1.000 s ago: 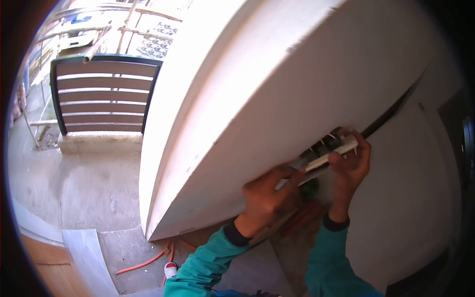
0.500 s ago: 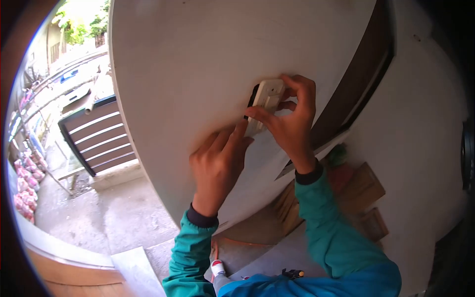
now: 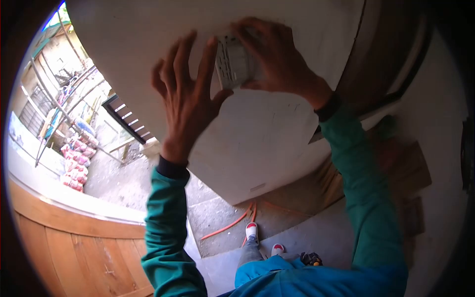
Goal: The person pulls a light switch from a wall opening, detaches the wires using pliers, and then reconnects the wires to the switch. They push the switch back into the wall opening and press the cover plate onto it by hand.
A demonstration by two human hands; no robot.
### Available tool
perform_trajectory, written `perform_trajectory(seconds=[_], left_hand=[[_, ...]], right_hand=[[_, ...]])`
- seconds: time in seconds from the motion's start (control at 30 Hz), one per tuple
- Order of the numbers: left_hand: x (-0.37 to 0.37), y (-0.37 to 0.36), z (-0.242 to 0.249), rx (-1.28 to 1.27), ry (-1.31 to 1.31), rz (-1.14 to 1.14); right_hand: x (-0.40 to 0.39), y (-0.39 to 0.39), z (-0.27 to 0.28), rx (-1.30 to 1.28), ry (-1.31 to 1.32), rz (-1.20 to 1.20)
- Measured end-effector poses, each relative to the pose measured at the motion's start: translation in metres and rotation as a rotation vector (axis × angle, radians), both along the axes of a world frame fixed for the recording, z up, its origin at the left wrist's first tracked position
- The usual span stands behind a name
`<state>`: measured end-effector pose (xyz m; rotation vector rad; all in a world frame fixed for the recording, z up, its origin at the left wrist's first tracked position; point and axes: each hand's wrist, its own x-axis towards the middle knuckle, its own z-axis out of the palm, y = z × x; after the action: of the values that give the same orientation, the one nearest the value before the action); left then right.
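Note:
A white electrical wall plate (image 3: 236,62) with dark slots along its left side lies against the pale wall, high in the view. My right hand (image 3: 279,59) spans it from the right, fingers at its top edge and thumb near the bottom. Fingers spread, my left hand (image 3: 185,84) is on the other side. Its index finger runs beside the plate's left edge, and its thumb points to the lower corner. Part of the plate's right side is hidden behind my right hand.
A wooden panel (image 3: 84,257) stands at lower left. Outside are a slatted gate (image 3: 129,119) and pink-and-white sacks (image 3: 76,171). An orange hose (image 3: 230,225) lies on the floor near my shoes. Cardboard boxes (image 3: 408,166) sit at right below a dark frame.
The view has shifted, and the plate now appears higher and more face-on. My left hand has opened from bent fingers to a spread. My right hand now reaches across the plate from the side.

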<state>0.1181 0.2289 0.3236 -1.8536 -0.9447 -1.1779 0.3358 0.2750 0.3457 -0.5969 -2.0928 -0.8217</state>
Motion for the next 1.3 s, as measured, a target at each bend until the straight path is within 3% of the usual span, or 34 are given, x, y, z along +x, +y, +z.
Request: perform_trajectory(seconds=[0.13,0.2,0.27,0.47,0.5,0.57,0.7,0.8,0.87,0.93,1.2,1.3], left_hand=[[-0.019,0.020,0.023,-0.044,0.291,0.007],[-0.018,0.014,0.029,-0.085,0.335,0.092],[-0.014,0.011,0.032,-0.113,0.375,0.161],[-0.009,0.014,0.031,-0.007,0.387,0.171],[-0.008,0.012,0.030,-0.025,0.388,0.183],[-0.010,0.014,0.031,-0.031,0.383,0.205],[-0.014,0.014,0.030,-0.038,0.379,0.161],[-0.022,0.024,0.027,-0.027,0.405,0.239],[-0.021,0.024,0.027,0.023,0.430,0.302],[-0.011,0.010,0.030,-0.087,0.361,0.214],[-0.011,0.010,0.031,-0.065,0.353,0.220],[-0.013,0.012,0.030,-0.068,0.363,0.182]], right_hand=[[0.003,0.012,0.004,0.032,0.002,0.088],[0.005,0.013,0.006,0.038,0.045,0.183],[0.007,0.008,0.008,0.006,0.008,0.119],[0.003,0.039,0.002,0.259,0.047,0.101],[0.004,0.032,0.002,0.262,0.052,0.107],[0.006,0.011,0.007,-0.056,0.030,0.103],[0.002,0.020,0.005,0.120,0.069,0.251],[0.002,0.028,0.003,0.112,0.074,0.220],[0.001,0.049,-0.001,0.301,0.056,0.132],[0.003,0.052,-0.002,0.314,0.051,0.116],[0.000,0.057,-0.002,0.354,0.051,0.096],[-0.002,0.062,-0.001,0.368,0.094,0.192]])
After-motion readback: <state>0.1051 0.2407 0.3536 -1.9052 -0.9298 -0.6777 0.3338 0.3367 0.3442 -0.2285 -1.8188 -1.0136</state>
